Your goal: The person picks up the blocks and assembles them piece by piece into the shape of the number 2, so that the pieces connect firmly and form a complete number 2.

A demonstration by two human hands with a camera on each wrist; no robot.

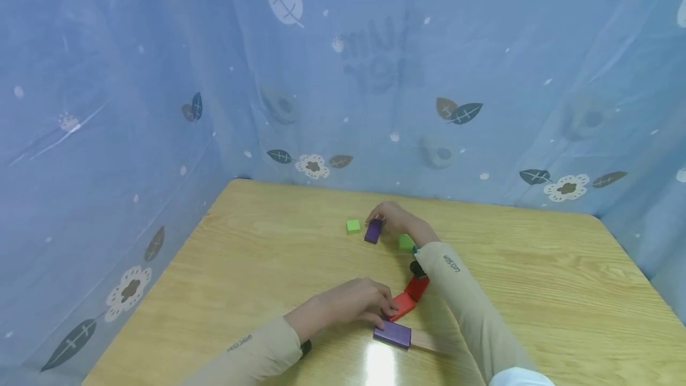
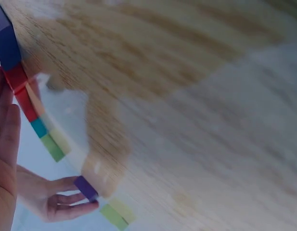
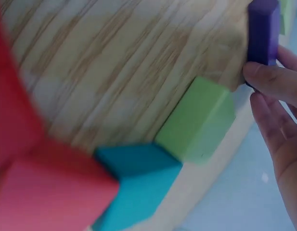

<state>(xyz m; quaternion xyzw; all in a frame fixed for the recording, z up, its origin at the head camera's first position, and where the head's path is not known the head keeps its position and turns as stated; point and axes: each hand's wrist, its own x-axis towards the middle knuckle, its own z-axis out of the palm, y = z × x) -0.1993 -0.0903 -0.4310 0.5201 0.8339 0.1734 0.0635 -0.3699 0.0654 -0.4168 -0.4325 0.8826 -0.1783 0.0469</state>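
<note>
My right hand (image 1: pixel 396 217) pinches a small purple block (image 1: pixel 373 230) between thumb and fingers near the far side of the table. To its left lies a light green block (image 1: pixel 353 226). My left hand (image 1: pixel 354 301) has its fingertips on a red block (image 1: pixel 403 306), with the thumb at the end of a longer purple block (image 1: pixel 393 334). A second red block (image 1: pixel 416 288) joins the first. From there a teal block (image 3: pixel 138 183) and another green block (image 3: pixel 199 120) continue a curved row. My right sleeve partly hides this row in the head view.
The pale wooden table (image 1: pixel 257 243) has a blue patterned curtain (image 1: pixel 343 76) along its back and left side. A strip of light reflects off the tabletop near the front. Dark wrist gear (image 1: pixel 417 269) shows under the right forearm.
</note>
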